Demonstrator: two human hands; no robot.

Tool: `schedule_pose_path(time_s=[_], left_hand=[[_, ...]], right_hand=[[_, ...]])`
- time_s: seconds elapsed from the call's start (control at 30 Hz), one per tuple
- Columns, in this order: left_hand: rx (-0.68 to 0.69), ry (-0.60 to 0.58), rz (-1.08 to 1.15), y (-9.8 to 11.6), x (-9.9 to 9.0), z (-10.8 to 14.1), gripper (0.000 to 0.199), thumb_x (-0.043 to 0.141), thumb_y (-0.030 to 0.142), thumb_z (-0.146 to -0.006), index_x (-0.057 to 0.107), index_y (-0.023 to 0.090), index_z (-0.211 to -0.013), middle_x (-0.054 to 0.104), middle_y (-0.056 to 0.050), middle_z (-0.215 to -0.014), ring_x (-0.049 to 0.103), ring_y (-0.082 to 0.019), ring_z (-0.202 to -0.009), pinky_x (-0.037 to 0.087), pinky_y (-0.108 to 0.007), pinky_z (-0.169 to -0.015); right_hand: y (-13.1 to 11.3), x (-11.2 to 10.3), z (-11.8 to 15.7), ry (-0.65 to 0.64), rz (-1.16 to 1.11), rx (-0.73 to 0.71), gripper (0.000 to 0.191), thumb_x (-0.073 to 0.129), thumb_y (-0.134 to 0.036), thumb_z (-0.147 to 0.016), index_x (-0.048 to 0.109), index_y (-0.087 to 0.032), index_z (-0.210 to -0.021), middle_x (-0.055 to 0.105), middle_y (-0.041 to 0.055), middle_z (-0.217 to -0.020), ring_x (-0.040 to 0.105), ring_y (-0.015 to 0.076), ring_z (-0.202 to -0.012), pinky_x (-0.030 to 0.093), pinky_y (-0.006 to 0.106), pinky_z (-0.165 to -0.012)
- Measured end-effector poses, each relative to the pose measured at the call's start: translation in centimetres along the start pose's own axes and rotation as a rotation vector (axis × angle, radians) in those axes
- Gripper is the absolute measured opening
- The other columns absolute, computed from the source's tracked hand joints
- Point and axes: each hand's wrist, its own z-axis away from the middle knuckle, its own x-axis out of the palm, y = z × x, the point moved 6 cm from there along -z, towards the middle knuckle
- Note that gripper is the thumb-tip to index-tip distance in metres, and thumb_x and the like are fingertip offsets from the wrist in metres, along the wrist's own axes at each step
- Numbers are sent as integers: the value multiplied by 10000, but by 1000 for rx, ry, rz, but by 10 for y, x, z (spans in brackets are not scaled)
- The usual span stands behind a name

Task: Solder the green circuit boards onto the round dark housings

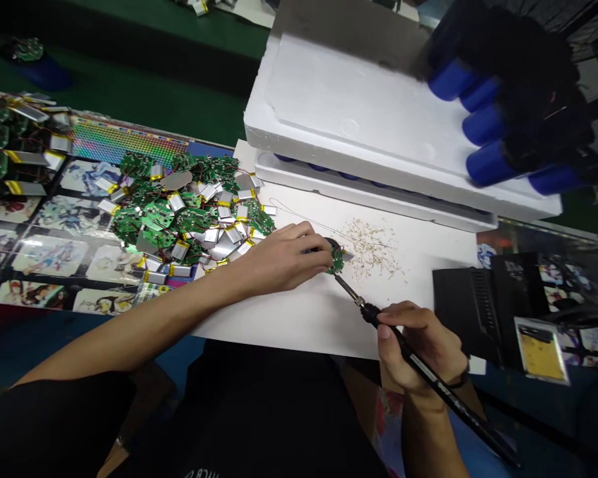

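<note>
The left hand (282, 255) grips a small green circuit board (336, 257) at its fingertips, mid-frame, the board projecting just beyond them. The right hand (418, 345), lower right, is closed around a soldering iron (453, 398), whose tip reaches the board's lower edge.

I see a white foam tray (349, 113) of blue cylinders (486, 162) past a heap of green circuit boards (142, 192) and silver pouch batteries (179, 249).
</note>
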Motion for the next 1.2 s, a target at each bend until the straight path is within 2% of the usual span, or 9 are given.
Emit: schedule_pose_path(time_s=[0.5, 0.63, 0.77, 0.9, 0.97, 1.07, 1.2], left_hand=[[-18, -37, 3, 0, 2, 0, 187, 544, 219, -1110, 722, 189, -1060, 770, -77, -1148, 601, -205, -941, 497, -345, -858], [-13, -42, -16, 0, 3, 0, 206, 530, 223, -1116, 724, 187, -1055, 774, -69, -1148, 591, -203, -930, 493, -339, -850], [-6, -26, -34, 0, 2, 0, 203, 531, 205, -1112, 723, 187, -1048, 777, -65, -1140, 595, -202, -932, 489, -336, -836], [-11, -36, -31, 0, 2, 0, 204, 524, 207, -1114, 721, 190, -1062, 778, -66, -1152, 599, -201, -928, 490, -338, -837], [-12, -45, -19, 0, 3, 0, 207, 519, 207, -1115, 719, 189, -1066, 778, -68, -1157, 601, -202, -930, 495, -342, -846], [-25, -53, 18, -1, 2, 0, 199, 523, 206, -1112, 717, 191, -1069, 776, -72, -1153, 607, -204, -941, 497, -345, -853], [-48, -60, 114, -4, 1, -2, 184, 533, 221, -1112, 715, 203, -1084, 776, -74, -1129, 622, -204, -952, 506, -347, -870]], right_hand=[[1, -1, 2, -60, 1, -61, 197, 724, -91, -820, 726, -224, -965, 730, 5, -752, 697, 173, -596, 545, 296, -510], [8, -13, 7, 61, -19, -51, 148, 733, -121, -838, 740, -228, -941, 722, 6, -731, 690, 183, -605, 555, 318, -522], [23, -31, 14, 307, -74, 35, 45, 785, -218, -864, 740, -213, -859, 672, -1, -676, 677, 181, -616, 544, 305, -512], [44, -36, 25, 501, -175, 192, 174, 822, -309, -860, 703, -185, -831, 638, -24, -691, 548, 108, -458, 359, 221, -339], [58, -34, 33, 542, -194, 289, 202, 831, -324, -859, 691, -178, -865, 642, -35, -739, 521, 83, -408, 334, 212, -318], [79, -29, 46, 533, -179, 411, 251, 842, -350, -862, 684, -180, -957, 640, -49, -760, 548, 82, -422, 403, 224, -383], [93, -25, 57, 509, -78, 421, 271, 811, -403, -880, 674, -187, -968, 635, -43, -757, 625, 118, -549, 508, 271, -540]])
